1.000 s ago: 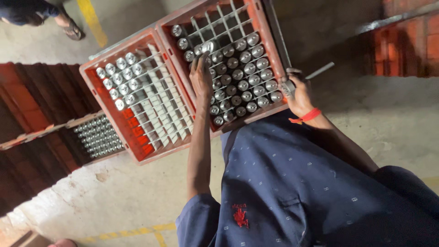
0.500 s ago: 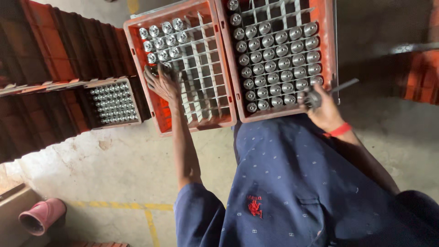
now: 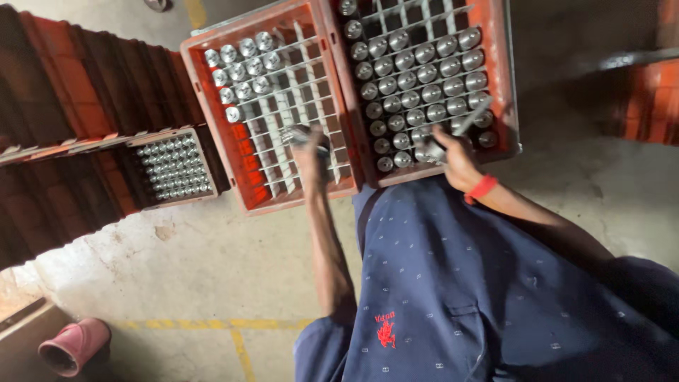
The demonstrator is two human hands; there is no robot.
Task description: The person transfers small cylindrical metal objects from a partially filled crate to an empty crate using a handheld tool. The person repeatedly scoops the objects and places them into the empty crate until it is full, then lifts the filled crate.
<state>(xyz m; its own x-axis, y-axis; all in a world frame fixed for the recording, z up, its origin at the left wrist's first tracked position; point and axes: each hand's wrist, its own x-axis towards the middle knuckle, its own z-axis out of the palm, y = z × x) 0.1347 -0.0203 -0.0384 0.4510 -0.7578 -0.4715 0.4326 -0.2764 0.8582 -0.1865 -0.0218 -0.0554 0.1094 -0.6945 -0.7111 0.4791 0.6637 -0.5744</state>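
The fingers of the left hand (image 3: 311, 150) are closed around a shiny metal cylinder (image 3: 300, 132), held above the near cells of the left red plastic crate with a white grid (image 3: 212, 120). A thin metal rod (image 3: 472, 117) is gripped by the right hand (image 3: 453, 157), over the near rows of metal cylinders (image 3: 417, 78) in the right red crate (image 3: 506, 85).
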